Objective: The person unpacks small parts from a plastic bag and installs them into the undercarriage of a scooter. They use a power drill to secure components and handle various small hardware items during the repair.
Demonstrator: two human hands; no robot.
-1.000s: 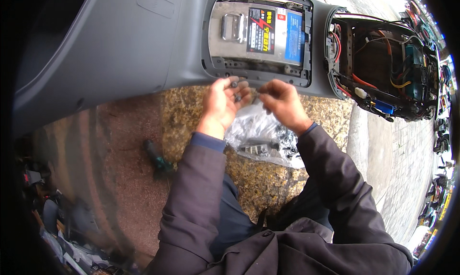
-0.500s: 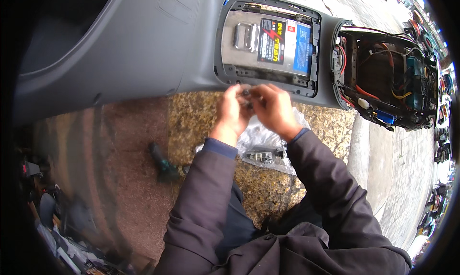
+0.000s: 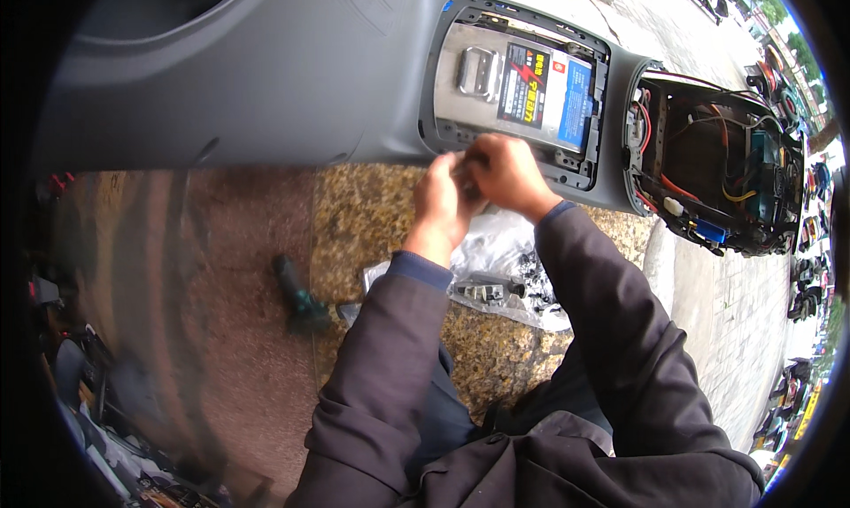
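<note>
At the near edge of the grey plastic body panel (image 3: 239, 83), my left hand (image 3: 443, 207) is curled around small dark fasteners, mostly hidden. My right hand (image 3: 507, 173) is closed over the left hand's fingertips; what it pinches is hidden. Just above both hands, a framed opening holds a metal box (image 3: 465, 110) with a handle and coloured labels. Beneath the hands lies a clear plastic bag (image 3: 496, 238) with dark metal parts (image 3: 482, 293) on or in it.
Right of the box is an open compartment (image 3: 686, 158) with wires and connectors. A teal-and-black power tool (image 3: 297, 296) lies on reddish ground (image 3: 230, 349). Pale paving (image 3: 699, 331) runs along the right, with parked scooters at the far edge. Assorted items lie at lower left.
My hands have come together and moved up and right in the picture, right fingers now covering the dark pieces seen earlier. The panel appears shifted right as the view moved.
</note>
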